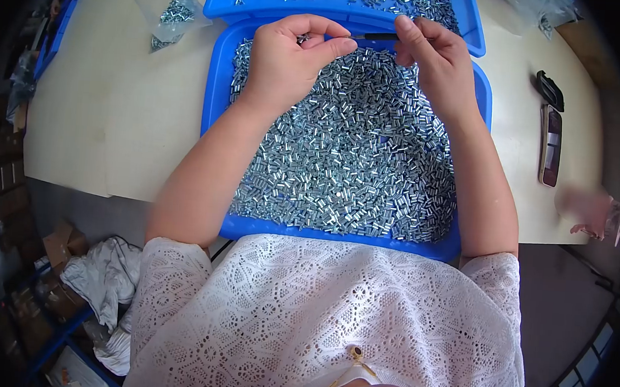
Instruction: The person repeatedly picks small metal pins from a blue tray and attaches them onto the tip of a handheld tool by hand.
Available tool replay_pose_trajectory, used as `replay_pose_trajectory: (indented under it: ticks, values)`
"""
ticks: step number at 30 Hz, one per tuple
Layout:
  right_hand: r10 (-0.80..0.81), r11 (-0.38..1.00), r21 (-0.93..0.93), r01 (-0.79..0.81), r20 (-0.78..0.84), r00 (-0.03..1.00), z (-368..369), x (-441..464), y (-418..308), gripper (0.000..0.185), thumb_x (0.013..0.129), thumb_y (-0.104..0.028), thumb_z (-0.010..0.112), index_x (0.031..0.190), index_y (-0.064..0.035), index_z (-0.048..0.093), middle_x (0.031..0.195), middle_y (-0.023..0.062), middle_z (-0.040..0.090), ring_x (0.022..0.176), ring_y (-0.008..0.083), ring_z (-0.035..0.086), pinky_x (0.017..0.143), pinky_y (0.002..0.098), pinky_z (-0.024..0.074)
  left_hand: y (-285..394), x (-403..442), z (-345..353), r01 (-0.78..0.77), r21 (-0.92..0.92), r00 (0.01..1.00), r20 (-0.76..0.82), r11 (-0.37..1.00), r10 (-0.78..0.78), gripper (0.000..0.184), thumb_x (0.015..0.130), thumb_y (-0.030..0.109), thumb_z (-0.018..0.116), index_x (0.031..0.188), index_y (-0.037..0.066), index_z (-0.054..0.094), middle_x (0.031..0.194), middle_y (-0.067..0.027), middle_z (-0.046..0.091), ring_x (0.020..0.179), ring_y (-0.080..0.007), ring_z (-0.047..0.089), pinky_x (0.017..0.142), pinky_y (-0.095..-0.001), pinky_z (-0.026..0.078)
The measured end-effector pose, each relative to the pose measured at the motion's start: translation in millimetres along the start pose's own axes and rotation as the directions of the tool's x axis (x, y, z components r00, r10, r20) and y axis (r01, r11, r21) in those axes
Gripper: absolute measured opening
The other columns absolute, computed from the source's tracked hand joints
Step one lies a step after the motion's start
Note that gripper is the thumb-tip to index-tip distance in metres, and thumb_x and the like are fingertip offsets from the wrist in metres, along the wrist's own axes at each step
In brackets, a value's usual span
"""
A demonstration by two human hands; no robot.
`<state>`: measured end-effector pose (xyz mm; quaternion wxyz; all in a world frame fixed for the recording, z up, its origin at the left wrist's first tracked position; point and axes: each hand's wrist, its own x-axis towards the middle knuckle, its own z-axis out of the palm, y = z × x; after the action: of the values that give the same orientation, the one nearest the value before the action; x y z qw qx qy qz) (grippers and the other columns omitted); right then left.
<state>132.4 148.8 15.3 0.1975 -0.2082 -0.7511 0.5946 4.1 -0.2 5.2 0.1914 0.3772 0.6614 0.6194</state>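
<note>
Okay, your right hand [442, 63] pinches a slim black tool [380, 36] above the blue bin [216, 95]; your left hand [284, 64], thumb and forefinger nearly together, is at its tip, anything pinched there too small to tell. Below, small metal pieces [355, 154] blanket the bin; another blue tray [239, 10] sits just beyond, a clear bag [150, 3] off left.

Hands: two, left hand [282, 60] and right hand [442, 67]
Slim dark tool [382, 36]: one
Blue trays: two, near tray [251, 227] by the near edge of the table [136, 126], far tray [264, 12] behind it
Small metal pieces [348, 146]: too many to count
Clear bags: two, left bag [170, 11] and right bag [534, 4], toward the far corners
Phone [551, 144]: one, near the right edge
Black object [549, 91]: one
</note>
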Motion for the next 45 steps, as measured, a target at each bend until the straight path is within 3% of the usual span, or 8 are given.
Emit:
replay_pose_trajectory:
  ticks: [16, 22, 24, 25, 27, 28, 38, 45]
  values:
    - [0.114, 0.993, 0.028, -0.117, 0.109, 0.987, 2, 0, -5, 0.025, 0.085, -0.03, 0.056, 0.077, -0.0069, 0.059, 0.07, -0.0034, 0.056, 0.062, 0.0036, 0.043, 0.056, 0.0196, 0.0284, 3, 2, -2, -0.061, 0.063, 0.998, -0.024, 0.996, 0.062, 0.014, 0.072, 0.014, 0.072, 0.078, 0.003, 0.066, 0.053, 0.0083, 0.043, 0.049, 0.0, 0.035, 0.045, -0.0166, 0.028]
    - [-0.081, 0.981, 0.17, 0.088, -0.047, 0.996, -6, 7, 8, 0.022, 0.085, -0.025, 0.057, 0.089, -0.0033, 0.06, 0.082, 0.0023, 0.059, 0.085, 0.0111, 0.055, 0.084, 0.0254, 0.0391, 10, 5, -10, 0.058, 0.184, 0.986, 0.143, 0.981, -0.085, 0.034, 0.085, 0.034, 0.056, 0.084, 0.001, 0.065, 0.054, 0.0065, 0.043, 0.051, -0.0005, 0.037, 0.044, -0.0167, 0.028]
    - [-0.087, 0.979, 0.179, 0.097, -0.062, 0.994, -5, 7, 9, 0.022, 0.085, -0.024, 0.057, 0.089, -0.0033, 0.06, 0.081, 0.002, 0.059, 0.084, 0.0105, 0.055, 0.082, 0.0246, 0.0394, 11, 5, -16, 0.579, -0.252, 0.787, 0.421, 0.775, -0.452, 0.039, 0.09, 0.031, 0.046, 0.1, -0.004, 0.058, 0.064, 0.0041, 0.043, 0.053, -0.0024, 0.034, 0.043, -0.0161, 0.027]
    - [-0.093, 0.976, 0.189, 0.106, -0.078, 0.993, -3, 7, 8, 0.021, 0.085, -0.024, 0.058, 0.089, -0.0034, 0.059, 0.081, 0.0018, 0.059, 0.083, 0.0098, 0.055, 0.08, 0.0238, 0.0397, 10, 7, -19, 0.579, -0.251, 0.787, 0.421, 0.776, -0.452, 0.039, 0.09, 0.031, 0.046, 0.1, -0.004, 0.058, 0.064, 0.0041, 0.043, 0.053, -0.0024, 0.034, 0.043, -0.0161, 0.027]
    - [-0.092, 0.984, 0.149, 0.102, -0.072, 0.993, -2, 6, 8, 0.021, 0.084, -0.024, 0.058, 0.088, -0.0034, 0.059, 0.08, 0.0015, 0.059, 0.082, 0.0092, 0.055, 0.08, 0.023, 0.0397, 5, 13, -23, 0.753, -0.535, 0.656, 0.652, 0.383, -0.38, 0.036, 0.091, 0.021, 0.04, 0.111, -0.008, 0.047, 0.074, 0.0007, 0.042, 0.055, -0.004, 0.032, 0.042, -0.0152, 0.026]
    - [-0.089, 0.989, 0.108, 0.096, -0.064, 0.994, 0, 5, 8, 0.021, 0.084, -0.024, 0.059, 0.088, -0.0035, 0.059, 0.08, 0.0011, 0.059, 0.082, 0.0086, 0.055, 0.079, 0.0222, 0.0398, 1, 14, -25, 0.739, -0.567, 0.671, 0.67, 0.364, -0.317, 0.033, 0.09, 0.012, 0.039, 0.114, -0.008, 0.044, 0.081, -0.0031, 0.044, 0.059, -0.004, 0.035, 0.042, -0.0145, 0.027]
    - [-0.131, 0.988, 0.082, 0.132, -0.022, 0.991, 8, 2, 4, 0.016, 0.084, -0.017, 0.06, 0.088, -0.002, 0.058, 0.076, -0.001, 0.057, 0.073, 0.0036, 0.05, 0.062, 0.017, 0.0367, 11, 6, -17, 0.656, -0.458, 0.749, 0.489, 0.6, -0.446, 0.019, 0.092, 0.015, 0.04, 0.104, 0.002, 0.046, 0.076, -0.0033, 0.048, 0.054, -0.002, 0.035, 0.042, -0.0141, 0.028]
    - [-0.117, 0.988, 0.101, 0.116, 0.006, 0.993, 4, 2, 5, 0.016, 0.083, -0.017, 0.06, 0.089, -0.002, 0.058, 0.077, -0.0011, 0.057, 0.074, 0.0037, 0.051, 0.064, 0.0169, 0.0377, 1, 12, -18, 0.587, -0.49, 0.807, 0.412, 0.644, -0.423, 0.013, 0.081, 0.012, 0.061, 0.085, 0.004, 0.053, 0.069, -0.0005, 0.051, 0.051, -0.0035, 0.036, 0.042, -0.0159, 0.027]
